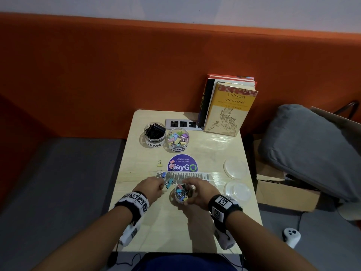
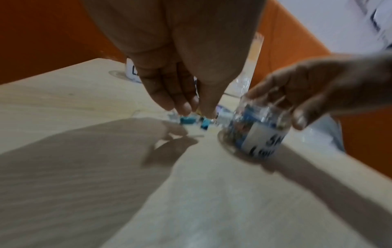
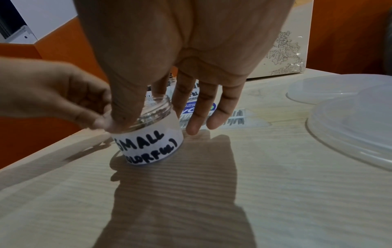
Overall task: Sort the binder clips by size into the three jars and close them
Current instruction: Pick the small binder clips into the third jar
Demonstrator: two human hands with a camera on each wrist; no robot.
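Note:
The open jar labelled SMALL (image 1: 183,193) (image 3: 148,139) (image 2: 260,132) stands near the table's front and holds several small coloured clips. My right hand (image 1: 197,192) (image 3: 155,125) grips it, thumb on the near rim and fingers behind. My left hand (image 1: 156,187) (image 2: 195,112) is just left of the jar, fingertips drawn together right over loose blue clips (image 1: 169,182) (image 2: 186,120); blur hides whether it pinches one. A yellow clip (image 1: 159,164) and a pink clip (image 1: 172,166) lie farther back. The LARGE jar (image 1: 155,133) and MEDIUM jar (image 1: 178,138) stand open at the back.
Two clear lids (image 1: 234,169) (image 1: 238,191) lie at the table's right edge. Books (image 1: 228,106) and a power strip (image 1: 183,124) stand at the back. A round purple sticker (image 1: 182,166) is on the tabletop. A grey cushion (image 1: 312,149) and a cardboard box (image 1: 283,194) are off to the right.

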